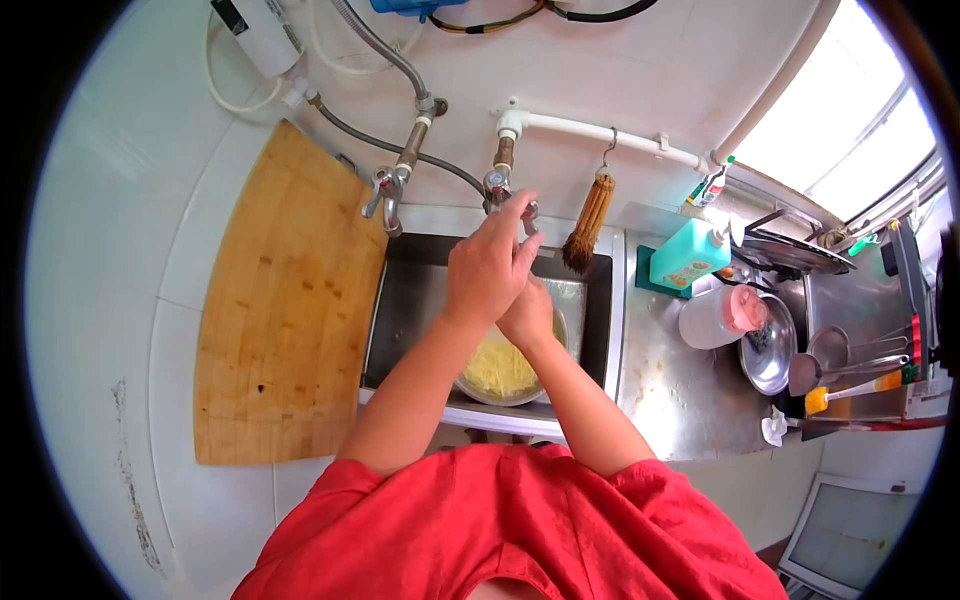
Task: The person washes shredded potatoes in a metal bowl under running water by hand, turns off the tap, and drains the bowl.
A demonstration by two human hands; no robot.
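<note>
My left hand is raised at the right-hand tap. Its fingers are stretched out and apart beside the tap's handle; whether they touch the metal I cannot tell. Below it, my right hand hangs over a round metal bowl, its fingers mostly hidden behind my left hand and wrist. Pale yellow shreds, like shredded potato, lie in the bowl, which stands in the steel sink.
A second tap rises at the sink's left, next to a large wooden cutting board. A bristle brush hangs from the white pipe. On the right counter stand a turquoise bottle, a pink-lidded container, a metal basin and several ladles.
</note>
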